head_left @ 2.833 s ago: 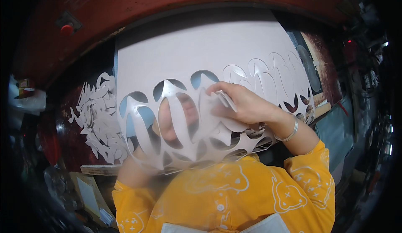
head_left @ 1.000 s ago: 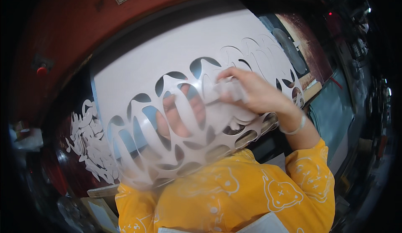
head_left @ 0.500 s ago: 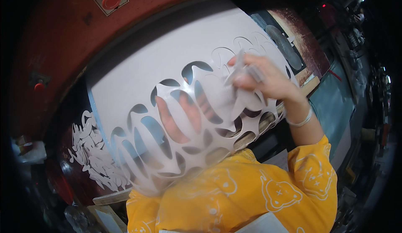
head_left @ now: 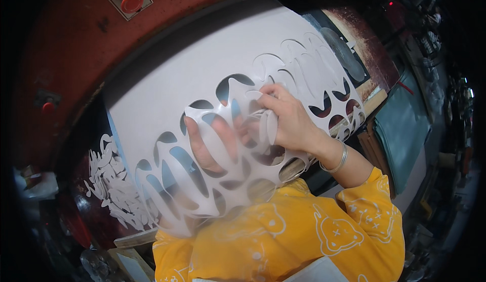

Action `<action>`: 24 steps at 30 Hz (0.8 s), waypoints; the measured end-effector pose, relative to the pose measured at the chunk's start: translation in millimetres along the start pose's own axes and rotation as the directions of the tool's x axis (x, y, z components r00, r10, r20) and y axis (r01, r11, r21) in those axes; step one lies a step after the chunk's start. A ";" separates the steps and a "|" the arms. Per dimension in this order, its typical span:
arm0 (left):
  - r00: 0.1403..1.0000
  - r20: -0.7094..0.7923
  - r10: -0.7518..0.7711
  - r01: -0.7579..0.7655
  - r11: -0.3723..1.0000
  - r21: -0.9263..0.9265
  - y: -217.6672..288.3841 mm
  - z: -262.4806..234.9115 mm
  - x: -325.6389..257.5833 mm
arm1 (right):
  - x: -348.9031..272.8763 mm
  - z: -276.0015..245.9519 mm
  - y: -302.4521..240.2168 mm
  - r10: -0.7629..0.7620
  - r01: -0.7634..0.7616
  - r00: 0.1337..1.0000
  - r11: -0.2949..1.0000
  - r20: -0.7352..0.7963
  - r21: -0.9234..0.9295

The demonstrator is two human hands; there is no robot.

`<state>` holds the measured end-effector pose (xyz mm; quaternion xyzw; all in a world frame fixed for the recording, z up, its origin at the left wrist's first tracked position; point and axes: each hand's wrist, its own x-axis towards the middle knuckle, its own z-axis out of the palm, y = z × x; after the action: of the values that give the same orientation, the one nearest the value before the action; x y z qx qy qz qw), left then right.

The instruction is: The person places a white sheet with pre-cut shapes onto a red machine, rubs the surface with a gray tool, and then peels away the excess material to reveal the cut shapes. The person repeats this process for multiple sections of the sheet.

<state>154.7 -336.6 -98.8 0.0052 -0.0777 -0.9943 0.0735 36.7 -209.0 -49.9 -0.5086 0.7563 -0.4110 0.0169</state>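
We are lifting cut pieces out of the white die-cut sheet (head_left: 167,87) on the worktop. Our right hand (head_left: 291,122) pinches one loose piece (head_left: 271,127); our left hand (head_left: 210,145) supports underneath, open. Next, we judge, a gentle pull without tearing.

Cut sheet (head_left: 167,79) on machine bed, left hand (head_left: 210,143) beneath, right hand (head_left: 291,122) atop — scrap pile (head_left: 109,188) left

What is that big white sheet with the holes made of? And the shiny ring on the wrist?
The white sheet looks like thin matte card or soft plastic: it bends where the right hand lifts it, and fingers show dimly through. The bangle looks like polished silvery metal, since it glints.
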 end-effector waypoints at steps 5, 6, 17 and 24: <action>0.976 -0.190 -0.111 0.139 0.980 0.139 14.1 17.4 -9.6 | -14.7 -7.1 19.3 0.265 -0.262 0.964 0.915 0.033 0.308; 0.945 -0.282 -0.166 0.249 0.923 0.294 26.0 18.5 -15.5 | -15.8 -15.1 24.1 0.298 -0.249 0.953 0.874 -0.057 0.416; 0.655 -0.753 0.064 0.739 0.155 0.656 159.0 -12.0 -221.6 | -27.5 -60.1 99.4 0.522 -0.102 0.811 0.571 -0.265 0.815; 0.870 -0.096 0.483 -0.164 0.468 0.869 108.8 93.5 -204.7 | -25.0 -23.8 101.3 0.460 -0.053 0.798 0.696 -0.388 0.716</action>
<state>370.9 -398.5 10.3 0.1903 -0.5300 -0.7833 0.2634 -38.3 -160.4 -108.7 -0.2132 0.5940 -0.7744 0.0456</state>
